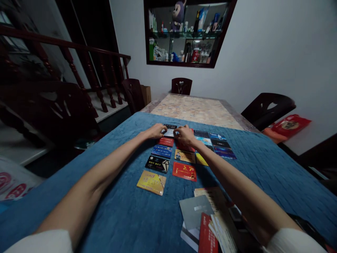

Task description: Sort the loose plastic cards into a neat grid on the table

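Both hands reach to the far end of rows of plastic cards on a blue cloth. My left hand (157,131) pinches the left edge of a white card (169,132), its fingers closed. At the opposite edge, my right hand (185,135) has its fingertips closed on the same card. A black card (170,126) lies just beyond it. Nearer to me in that column are a red card (166,141), a blue card (161,151), a black VIP card (157,163) and a gold card (151,182). My right hand partly covers red cards beneath it.
The blue cloth (113,203) covers the near table; a patterned cover (195,107) lies beyond. A loose pile with a grey card (196,211) and a red card (207,233) sits under my right forearm. Chairs (268,109) stand around the table. More cards (219,144) lie to the right.
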Action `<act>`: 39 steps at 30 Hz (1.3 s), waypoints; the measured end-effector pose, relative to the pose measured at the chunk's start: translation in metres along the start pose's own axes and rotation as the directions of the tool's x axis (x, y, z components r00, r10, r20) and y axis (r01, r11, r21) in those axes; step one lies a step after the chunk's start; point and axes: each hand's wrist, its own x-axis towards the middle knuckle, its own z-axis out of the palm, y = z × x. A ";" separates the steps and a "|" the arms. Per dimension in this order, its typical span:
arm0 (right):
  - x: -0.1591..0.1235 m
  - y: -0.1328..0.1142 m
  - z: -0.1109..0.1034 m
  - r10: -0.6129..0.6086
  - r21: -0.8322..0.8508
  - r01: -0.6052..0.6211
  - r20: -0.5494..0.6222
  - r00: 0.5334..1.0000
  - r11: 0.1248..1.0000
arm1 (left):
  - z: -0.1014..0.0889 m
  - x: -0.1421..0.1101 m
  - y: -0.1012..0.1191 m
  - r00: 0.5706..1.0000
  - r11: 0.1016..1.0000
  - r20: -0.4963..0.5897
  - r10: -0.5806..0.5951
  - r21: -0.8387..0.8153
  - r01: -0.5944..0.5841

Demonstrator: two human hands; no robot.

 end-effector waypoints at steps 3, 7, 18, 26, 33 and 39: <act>0.003 0.000 0.002 0.012 -0.010 -0.011 0.014 1.000 1.000 | 0.001 0.003 -0.002 1.000 1.000 0.019 -0.006 -0.009 0.006; 0.005 0.000 0.004 0.015 -0.022 -0.014 0.029 0.999 1.000 | 0.001 0.005 -0.003 0.999 1.000 0.049 -0.011 -0.028 0.013; 0.002 -0.004 0.001 0.017 -0.045 -0.014 0.064 0.998 0.999 | -0.003 0.001 -0.003 0.997 0.997 0.076 -0.012 -0.076 0.018; -0.002 -0.010 -0.003 0.017 -0.047 -0.015 0.051 0.999 0.999 | 0.004 -0.002 -0.005 0.994 0.990 0.007 -0.112 -0.088 0.112; -0.001 -0.011 -0.001 0.026 -0.040 -0.024 0.048 0.998 0.999 | 0.005 -0.002 0.001 0.981 0.975 -0.022 -0.193 -0.115 0.189; -0.002 -0.010 -0.002 0.038 -0.045 -0.036 0.044 0.998 0.998 | 0.006 -0.001 0.004 0.974 0.967 -0.031 -0.223 -0.136 0.217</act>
